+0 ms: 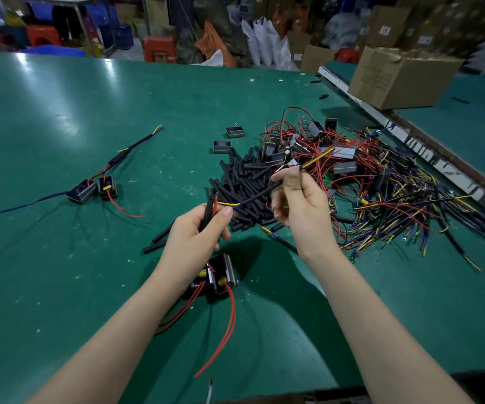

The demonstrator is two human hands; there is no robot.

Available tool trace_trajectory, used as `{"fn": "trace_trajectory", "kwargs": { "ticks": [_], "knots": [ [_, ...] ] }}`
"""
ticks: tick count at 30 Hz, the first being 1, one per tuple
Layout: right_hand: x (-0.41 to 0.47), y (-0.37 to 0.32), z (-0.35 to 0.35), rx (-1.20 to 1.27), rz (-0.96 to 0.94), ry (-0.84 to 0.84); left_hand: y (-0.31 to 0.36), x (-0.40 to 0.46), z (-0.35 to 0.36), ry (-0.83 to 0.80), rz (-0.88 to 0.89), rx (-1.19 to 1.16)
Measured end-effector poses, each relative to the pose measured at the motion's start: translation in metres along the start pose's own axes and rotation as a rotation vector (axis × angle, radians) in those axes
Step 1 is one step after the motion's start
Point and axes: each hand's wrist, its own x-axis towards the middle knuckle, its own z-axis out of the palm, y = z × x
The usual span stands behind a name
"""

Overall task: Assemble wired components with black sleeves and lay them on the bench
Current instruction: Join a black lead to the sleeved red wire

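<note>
A black sleeve [260, 194] is held in the air above the green table [60, 118], stretched between a worker's two hands, with a yellow wire [228, 203] emerging from its lower end. The right hand [299, 205] pinches the sleeve's upper end between thumb and forefinger, where a yellow-and-black cable [318, 158] runs on toward the tangle behind. The left hand [197, 231] is curled around a black cable and a red wire [214, 204], its thumb pressing near the yellow wire's end. Below the left wrist, two black box-shaped components [216, 277] rest on the table, their red leads [226, 330] trailing toward the near edge. Just behind the hands lies a heap of loose black sleeves [244, 182], with a few strays [159, 240] lying nearer the left hand. To its right sprawls a large tangle of red, yellow, blue and black wires [381, 193] mixed with more components. Two empty black housings [229, 139] sit apart beyond the heap. Well off to the left, a finished pair of sleeved components [94, 189] lies on the table, its sleeved cable [130, 150] reaching away toward the far side. A cardboard box [395, 77] stands on the neighbouring table at upper right, past a metal rail [410, 141]. Stools, sacks and cartons fill the blurred background.
</note>
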Motion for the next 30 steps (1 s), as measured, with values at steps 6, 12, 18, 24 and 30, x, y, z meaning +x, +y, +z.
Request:
{"fn": "trace_trajectory", "kwargs": {
  "ticks": [6, 12, 18, 24, 30],
  "knots": [
    [-0.006, -0.015, -0.050, -0.139, -0.323, 0.329, 0.000, -0.001, 0.004, -0.017, -0.002, 0.020],
    [0.015, -0.035, -0.136, -0.897, -0.220, 0.477, -0.002, -0.001, 0.008, -0.045, 0.027, 0.079],
    [0.005, -0.031, -0.147, -1.190, 0.195, 0.258, -0.002, -0.005, 0.007, -0.041, 0.042, 0.100],
    [-0.024, -0.013, -0.128, -1.380, 0.539, 0.027, -0.001, -0.006, 0.007, -0.047, 0.057, 0.124],
    [-0.017, -0.021, -0.111, -1.347, 0.594, 0.056, 0.001, -0.007, 0.005, -0.043, 0.057, 0.114]
  ]
}}
